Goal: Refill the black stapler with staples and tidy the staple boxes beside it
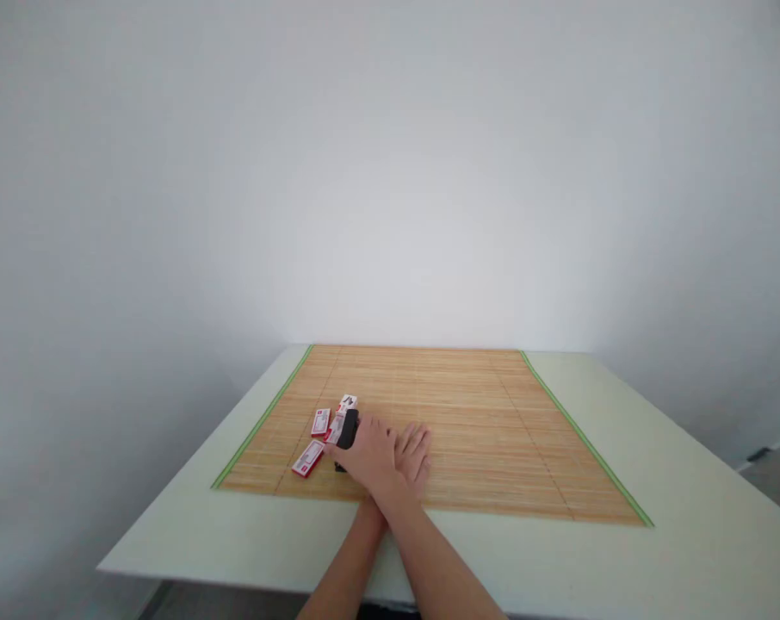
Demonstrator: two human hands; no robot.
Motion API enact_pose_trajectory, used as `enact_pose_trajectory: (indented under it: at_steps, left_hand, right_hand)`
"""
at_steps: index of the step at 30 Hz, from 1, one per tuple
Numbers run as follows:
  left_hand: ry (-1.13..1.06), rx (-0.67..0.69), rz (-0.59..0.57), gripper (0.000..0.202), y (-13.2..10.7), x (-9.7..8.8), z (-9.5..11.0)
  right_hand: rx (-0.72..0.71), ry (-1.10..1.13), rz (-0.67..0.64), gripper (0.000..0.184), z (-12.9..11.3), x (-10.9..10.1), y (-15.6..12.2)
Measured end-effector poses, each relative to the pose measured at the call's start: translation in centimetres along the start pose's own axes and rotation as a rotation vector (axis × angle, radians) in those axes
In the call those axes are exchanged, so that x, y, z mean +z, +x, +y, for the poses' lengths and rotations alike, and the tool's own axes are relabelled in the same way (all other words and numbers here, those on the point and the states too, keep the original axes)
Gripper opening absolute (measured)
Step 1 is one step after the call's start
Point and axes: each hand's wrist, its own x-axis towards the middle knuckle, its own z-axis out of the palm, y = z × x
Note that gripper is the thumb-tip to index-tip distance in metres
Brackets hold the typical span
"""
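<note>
My forearms cross, the right one over the left. My right hand (372, 449) is on the left side, its fingers curled round a black stapler (348, 429). Much of the stapler is hidden under that hand. My left hand (416, 452) lies flat on the bamboo mat (467, 413), partly covered by the right one, its fingers stretched forward. Beside the stapler are several small red-and-white boxes: one box (308, 458) near the right thumb, another box (321, 422) behind it, and a box (348, 401) farther back.
The mat has green edging (590, 443) on its left and right sides and lies on a white table (654, 465). A plain pale wall (403, 198) rises behind the table. A dark object (759, 454) shows low at the far right, beyond the table.
</note>
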Motion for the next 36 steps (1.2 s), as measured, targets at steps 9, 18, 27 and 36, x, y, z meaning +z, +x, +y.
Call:
enact_pose_trajectory:
  at_steps: [9, 18, 27, 36]
  left_hand:
    - [-0.266, 0.164, -0.058, 0.046, -0.6, -3.1, 0.9]
    - [-0.281, -0.146, 0.238, 0.040, -1.1, -5.8, 2.7]
    - [0.088, -0.195, 0.281, 0.040, -1.7, -5.3, 4.5]
    - [0.113, -0.175, 0.257, 0.034, -1.9, -5.3, 4.7]
  right_hand:
    - [-0.153, -0.101, -0.053, 0.033, 8.0, -4.7, 3.6]
    - [-0.250, -0.157, -0.108, 0.029, 16.7, -10.5, 2.5]
    - [-0.314, -0.194, -0.201, 0.030, 17.1, -11.9, 3.4]
    - [-0.379, -0.188, -0.094, 0.025, 11.8, -10.0, 3.9]
